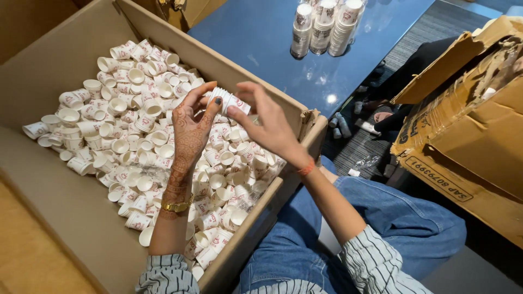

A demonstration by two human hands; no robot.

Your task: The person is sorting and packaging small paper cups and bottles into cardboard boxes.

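Leftmost, a large open cardboard box [65,201] holds a loose heap of small white paper cups [125,125] with red print, lying at every angle. Above the heap, the left hand [190,128], patterned with henna and wearing a gold bracelet, and the right hand [272,128], with an orange band at the wrist, meet around a short nested stack of cups [227,99] held on its side. The fingers [197,98] of the left hand pinch one end of the stack; those of the right hand pinch the other end, the remaining fingers spread. Beyond the box lies a glossy dark blue counter [261,38], carrying three upright stacks of finished cups [324,27] near its far edge. Below, blue jeans and striped sleeves show. Rightmost, a torn brown carton [468,136] with black printed lettering stands on grey carpet [370,141].
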